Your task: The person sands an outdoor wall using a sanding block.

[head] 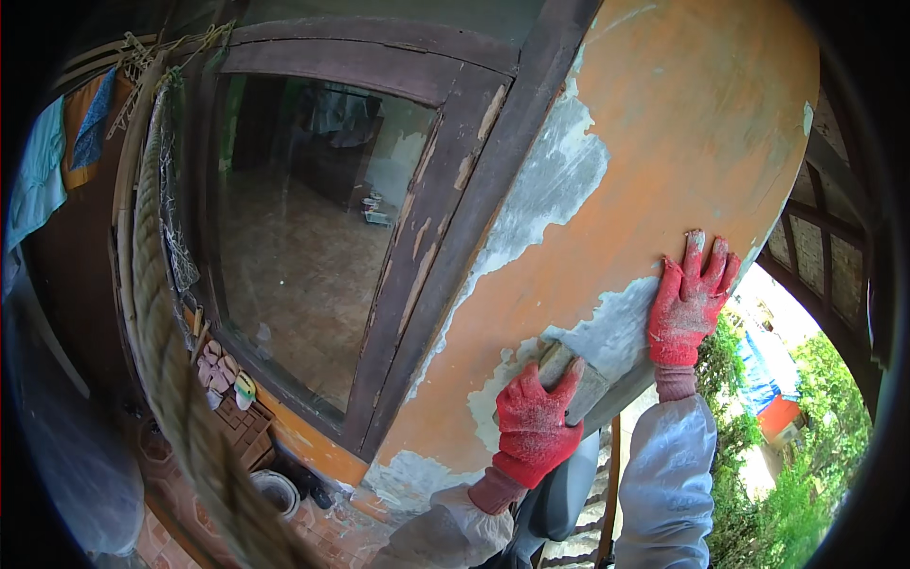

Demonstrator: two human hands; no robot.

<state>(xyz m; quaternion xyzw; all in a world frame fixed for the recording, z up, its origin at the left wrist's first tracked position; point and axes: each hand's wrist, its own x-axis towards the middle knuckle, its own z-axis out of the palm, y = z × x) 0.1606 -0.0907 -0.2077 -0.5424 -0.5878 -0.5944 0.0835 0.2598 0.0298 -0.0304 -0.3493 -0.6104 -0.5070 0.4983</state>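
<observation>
My left hand (538, 425), in a red work glove dusted with pale powder, grips a grey rectangular block (577, 377). The block rests against the orange painted wall (640, 185), where paint has come off and a patch of grey plaster (617, 320) shows. Higher and to the right, my right hand (686, 313), gloved alike, lies against the wall near its outer edge. Its fingers are spread and it holds nothing. A larger bare patch (544, 181) runs along the window frame, and another (412, 473) sits at the wall's foot.
A dark wooden window frame (455, 213) with worn paint holds a glass pane (306, 235). A thick rope (167, 313) crosses the left side. Sandals (219, 370), a bucket (277, 493) and tiled floor (334, 537) lie below. Clothes (43, 167) hang left; shrubs (789, 491) stand right.
</observation>
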